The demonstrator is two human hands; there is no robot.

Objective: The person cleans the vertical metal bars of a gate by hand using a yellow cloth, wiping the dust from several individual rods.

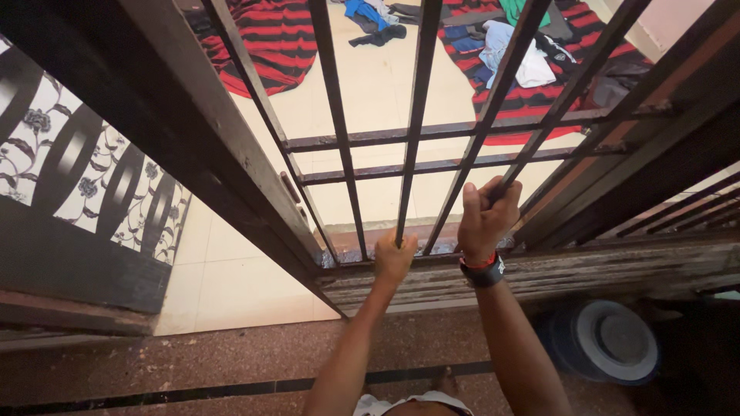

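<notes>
A dark metal grille door (362, 139) of upright bars and two crossbars fills the view, seen from above. My left hand (394, 258) is wrapped round one upright bar low down, just above the worn bottom rail (555, 271). My right hand (486, 219) grips the neighbouring bar a little higher; a black wristband with a red edge (483, 271) sits on that wrist. Both forearms reach up from the bottom of the frame.
Beyond the bars lie a cream tiled floor (378, 85), red and black striped mats (281, 35) and scattered clothes (509, 54). A black patterned gate panel (85, 185) stands at left. A round dark blue lid or tub (613, 339) sits at lower right on the speckled floor.
</notes>
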